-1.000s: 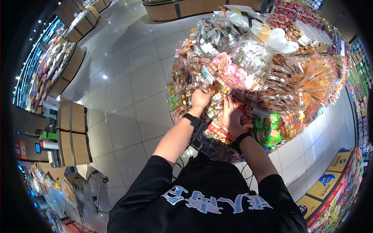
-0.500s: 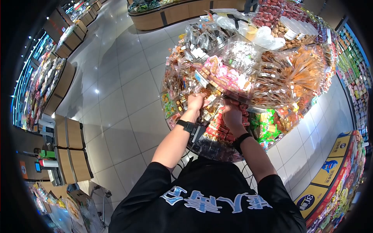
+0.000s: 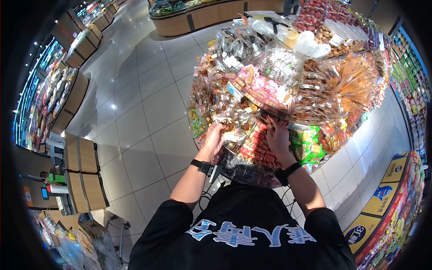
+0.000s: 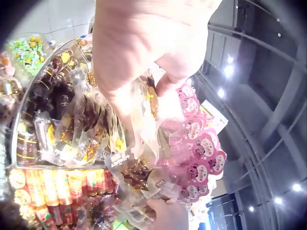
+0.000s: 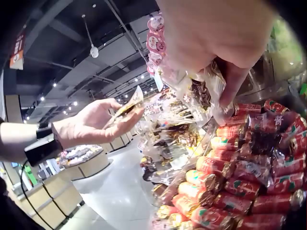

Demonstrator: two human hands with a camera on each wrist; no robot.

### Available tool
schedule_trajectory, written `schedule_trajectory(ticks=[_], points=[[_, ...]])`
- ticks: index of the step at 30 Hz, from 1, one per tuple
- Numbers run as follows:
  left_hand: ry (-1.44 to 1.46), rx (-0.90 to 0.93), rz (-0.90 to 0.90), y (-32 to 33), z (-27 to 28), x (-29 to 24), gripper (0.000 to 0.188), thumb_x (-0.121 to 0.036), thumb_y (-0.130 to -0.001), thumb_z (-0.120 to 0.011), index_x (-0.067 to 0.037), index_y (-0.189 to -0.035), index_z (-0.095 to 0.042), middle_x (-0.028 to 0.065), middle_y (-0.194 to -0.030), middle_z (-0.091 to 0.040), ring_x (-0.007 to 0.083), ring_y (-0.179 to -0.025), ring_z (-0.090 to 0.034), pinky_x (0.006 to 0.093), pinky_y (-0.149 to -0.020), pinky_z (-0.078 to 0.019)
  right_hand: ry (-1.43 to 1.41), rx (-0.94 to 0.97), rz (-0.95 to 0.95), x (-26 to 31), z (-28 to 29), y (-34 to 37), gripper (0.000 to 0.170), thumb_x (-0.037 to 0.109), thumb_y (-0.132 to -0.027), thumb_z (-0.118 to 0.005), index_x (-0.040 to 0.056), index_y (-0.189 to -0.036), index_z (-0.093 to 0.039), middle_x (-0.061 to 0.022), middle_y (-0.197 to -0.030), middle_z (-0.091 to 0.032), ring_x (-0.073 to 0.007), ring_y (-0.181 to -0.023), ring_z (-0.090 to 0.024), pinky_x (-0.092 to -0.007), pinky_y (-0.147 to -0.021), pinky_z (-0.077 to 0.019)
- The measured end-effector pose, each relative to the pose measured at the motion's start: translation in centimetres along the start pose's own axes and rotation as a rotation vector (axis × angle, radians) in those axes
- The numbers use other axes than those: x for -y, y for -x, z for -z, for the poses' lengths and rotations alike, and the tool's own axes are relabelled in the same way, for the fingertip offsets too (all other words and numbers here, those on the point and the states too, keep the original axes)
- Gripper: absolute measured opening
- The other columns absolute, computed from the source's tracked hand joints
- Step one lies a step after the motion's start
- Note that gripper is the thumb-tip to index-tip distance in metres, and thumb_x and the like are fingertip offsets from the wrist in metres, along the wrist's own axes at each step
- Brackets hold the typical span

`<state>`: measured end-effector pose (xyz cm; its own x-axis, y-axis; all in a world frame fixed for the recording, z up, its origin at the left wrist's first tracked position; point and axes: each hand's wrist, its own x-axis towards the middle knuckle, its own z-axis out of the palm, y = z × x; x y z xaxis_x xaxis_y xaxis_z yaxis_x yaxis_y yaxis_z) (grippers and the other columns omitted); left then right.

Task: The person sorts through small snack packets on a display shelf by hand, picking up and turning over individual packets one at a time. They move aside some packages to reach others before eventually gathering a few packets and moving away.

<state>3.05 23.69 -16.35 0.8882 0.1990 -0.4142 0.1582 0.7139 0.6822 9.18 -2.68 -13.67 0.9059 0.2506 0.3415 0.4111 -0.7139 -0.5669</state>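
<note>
My left hand (image 3: pixel 213 140) (image 4: pixel 144 43) (image 5: pixel 96 127) pinches a small clear packet (image 5: pixel 128 108) with brown contents, raised at the left side of the display. Fingers of my right hand (image 3: pixel 278 137) (image 5: pixel 216 38) grip another clear packet (image 5: pixel 199 91) with dark brown contents, above the red-wrapped rolls (image 3: pixel 258 146) (image 5: pixel 235 191). In the left wrist view, a bin of similar brown-filled packets (image 4: pixel 91 120) lies beneath the left hand, and the right hand (image 4: pixel 170 215) shows only in part at the bottom.
Pink character packages (image 3: pixel 256 81) (image 4: pixel 199 143) stand behind the rolls. Green packets (image 3: pixel 310 144) lie right of them, bagged brown snacks (image 3: pixel 315 94) beyond. Tiled floor (image 3: pixel 148 108) runs along the display's left side, with wooden counters (image 3: pixel 81 153) farther left.
My left hand has moved left and back toward the body, away from the middle of the display. My right hand has shifted right, over the red rolls.
</note>
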Motion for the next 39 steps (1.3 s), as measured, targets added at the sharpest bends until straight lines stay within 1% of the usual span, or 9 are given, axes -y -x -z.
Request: schedule_trajectory(ticks=[1,2,6,12,15,21,24,35,39], points=[[0.009,0.013,0.012,0.1,0.4,0.3,0.012,-0.003,-0.091,-0.055,-0.004,-0.102,-0.052,0.0042,-0.089,-0.056,0.0168,-0.069,-0.063,0.0350,-0.063,-0.0640,-0.058,0.036,-0.093,0.6,0.7,0.5,0.035,0.012,-0.088,-0.059,0.0032,-0.122,-0.063,-0.0210,-0.085,-0.069,-0.0358,-0.074,-0.068,-0.0469,-0.064,-0.0532],[0.019,0.055,0.000,0.2,0.8,0.5,0.024,0.001,-0.089,-0.049,0.001,-0.113,-0.046,0.0155,-0.107,-0.062,0.0316,-0.089,-0.072,0.0434,-0.077,-0.0660,-0.115,0.071,-0.187,1.2,1.6,1.1,0.034,0.012,-0.089,-0.061,0.0017,-0.122,-0.063,-0.0200,-0.084,-0.069,-0.0332,-0.073,-0.069,-0.0452,-0.064,-0.0528],[-0.003,0.117,0.033,2.0,1.0,0.7,0.045,0.005,-0.090,-0.039,0.006,-0.135,-0.039,0.0250,-0.128,-0.058,0.0416,-0.104,-0.069,0.0534,-0.087,-0.0624,-0.374,0.106,-0.366,-0.5,2.1,4.8,0.031,0.008,-0.092,-0.062,-0.0021,-0.121,-0.062,-0.0115,-0.088,-0.070,-0.0205,-0.073,-0.069,-0.0355,-0.066,-0.0554],[-0.122,0.204,0.011,6.6,-2.8,0.8,0.051,0.007,-0.091,-0.037,-0.001,-0.142,-0.038,0.0230,-0.133,-0.056,0.0390,-0.108,-0.069,0.0512,-0.088,-0.0625,-1.412,0.254,-0.772,2.8,7.1,7.0,0.030,-0.004,-0.093,-0.055,0.0019,-0.122,-0.062,-0.0046,-0.105,-0.067,-0.0147,-0.087,-0.068,-0.0319,-0.079,-0.0619],[-0.056,0.315,-0.007,6.6,-4.9,2.4,0.042,0.001,-0.097,-0.045,-0.004,-0.139,-0.046,0.0167,-0.133,-0.058,0.0294,-0.115,-0.066,0.0447,-0.091,-0.0620,-1.497,0.289,-0.800,3.1,8.3,6.7,0.029,-0.001,-0.094,-0.055,0.0021,-0.122,-0.061,-0.0052,-0.103,-0.067,-0.0142,-0.087,-0.068,-0.0328,-0.077,-0.0627],[-0.187,0.334,-0.077,7.7,-12.3,2.8,0.039,-0.009,-0.100,-0.060,-0.005,-0.137,-0.050,0.0061,-0.122,-0.065,0.0203,-0.111,-0.066,0.0407,-0.086,-0.0635,-1.354,0.317,-0.812,2.0,10.7,6.0,0.021,0.007,-0.096,-0.058,0.0029,-0.117,-0.063,-0.0019,-0.098,-0.067,-0.0090,-0.080,-0.065,-0.0292,-0.068,-0.0595],[-0.212,0.200,-0.036,7.8,-13.9,3.9,0.038,-0.004,-0.097,-0.061,-0.007,-0.134,-0.051,0.0066,-0.117,-0.066,0.0197,-0.102,-0.069,0.0404,-0.078,-0.0653,-1.212,0.280,-0.799,-0.1,12.4,5.7,0.016,0.021,-0.100,-0.063,0.0071,-0.108,-0.068,0.0041,-0.082,-0.064,-0.0033,-0.067,-0.054,-0.0195,-0.055,-0.0397],[-0.085,0.136,-0.067,11.4,-16.3,7.2,0.040,0.000,-0.096,-0.060,-0.002,-0.135,-0.050,0.0104,-0.123,-0.064,0.0227,-0.103,-0.069,0.0431,-0.081,-0.0637,-0.961,0.184,-0.450,-10.9,25.3,-0.9,0.023,0.006,-0.094,-0.067,-0.0044,-0.114,-0.069,-0.0077,-0.104,-0.071,-0.0103,-0.081,-0.067,-0.0247,-0.077,-0.0564],[-0.095,0.086,-0.141,11.9,-16.3,10.2,0.042,0.003,-0.094,-0.061,0.000,-0.135,-0.050,0.0115,-0.125,-0.064,0.0216,-0.110,-0.066,0.0385,-0.092,-0.0587,-0.723,-0.048,-0.012,-12.0,28.6,-7.2,0.016,0.002,-0.094,-0.068,-0.0043,-0.108,-0.065,-0.0045,-0.096,-0.069,-0.0109,-0.087,-0.067,-0.0240,-0.080,-0.0538]])
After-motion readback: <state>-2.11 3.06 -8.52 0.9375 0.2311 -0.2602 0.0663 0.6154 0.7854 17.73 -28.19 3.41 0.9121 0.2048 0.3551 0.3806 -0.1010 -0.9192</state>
